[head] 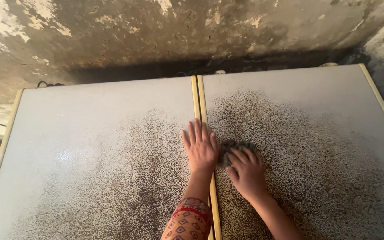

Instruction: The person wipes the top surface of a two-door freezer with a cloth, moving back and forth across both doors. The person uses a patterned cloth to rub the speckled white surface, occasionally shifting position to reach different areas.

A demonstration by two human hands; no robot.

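Beside the yellow centre strip (202,111), her flat, spread left hand (199,149) holds nothing while her right hand (245,171) grips a scouring pad (232,147); both 2 panels (307,146) remain heavily grimed.

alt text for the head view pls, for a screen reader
A person's right hand presses a dark scrubbing pad onto the right of two speckled, grimy panels, while the left hand lies flat across the yellow trim between them. A stained, peeling wall rises behind.
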